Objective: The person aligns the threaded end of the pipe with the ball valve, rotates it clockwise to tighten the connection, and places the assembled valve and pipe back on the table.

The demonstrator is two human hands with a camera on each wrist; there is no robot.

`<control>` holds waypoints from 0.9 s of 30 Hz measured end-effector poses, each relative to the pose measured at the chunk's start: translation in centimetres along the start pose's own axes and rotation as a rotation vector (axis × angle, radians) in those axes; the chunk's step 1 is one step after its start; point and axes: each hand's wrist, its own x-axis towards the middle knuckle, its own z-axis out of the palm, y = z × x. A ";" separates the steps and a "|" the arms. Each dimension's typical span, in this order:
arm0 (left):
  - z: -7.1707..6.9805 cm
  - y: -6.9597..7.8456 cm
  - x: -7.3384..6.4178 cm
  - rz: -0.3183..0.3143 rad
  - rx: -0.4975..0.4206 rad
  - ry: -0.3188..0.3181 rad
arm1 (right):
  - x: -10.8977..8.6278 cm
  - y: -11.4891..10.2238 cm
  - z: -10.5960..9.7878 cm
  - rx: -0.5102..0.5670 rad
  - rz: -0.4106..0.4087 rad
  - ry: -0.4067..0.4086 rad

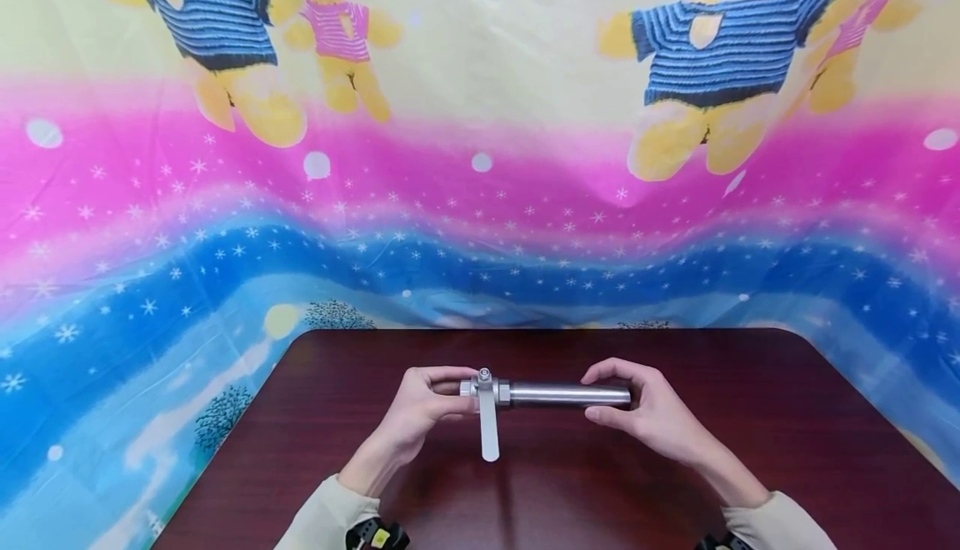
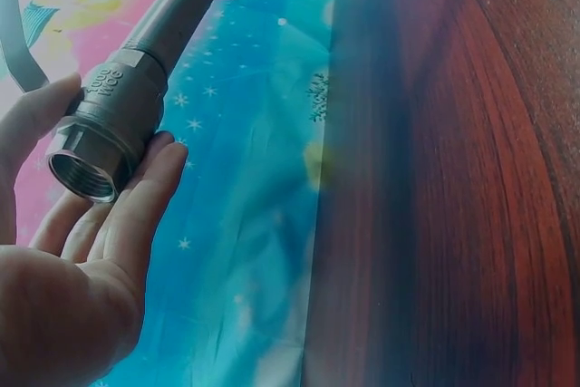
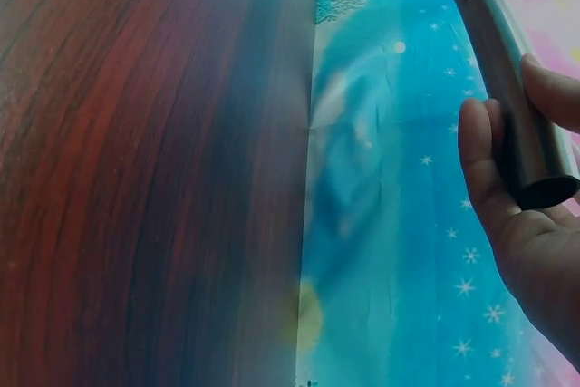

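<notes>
Clamping fingers on the silver metal lever valve (image 2: 118,101) at left, the left hand (image 1: 420,408) hovers above the dark-red wooden bench (image 1: 600,492); the right hand (image 1: 656,417) clamps the smooth steel tube (image 1: 555,394), which could slip if loosened.

Dark red-brown table (image 1: 810,417); behind it, bear-printed cloth (image 1: 480,204) banded cream, pink, blue.

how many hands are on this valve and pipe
2: the left hand grips the ball valve near its open threaded end, and the right hand holds the metal pipe near its open end.
</notes>
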 end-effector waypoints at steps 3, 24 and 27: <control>0.0 0.0 0.0 0.000 0.002 -0.002 | 0.0 -0.1 -0.1 0.012 0.019 -0.005; 0.0 0.3 0.0 0.000 -0.013 -0.004 | 0.0 0.0 0.0 0.032 0.039 0.000; 0.0 0.2 0.0 0.005 -0.011 -0.010 | 0.1 0.0 0.1 0.020 0.028 -0.008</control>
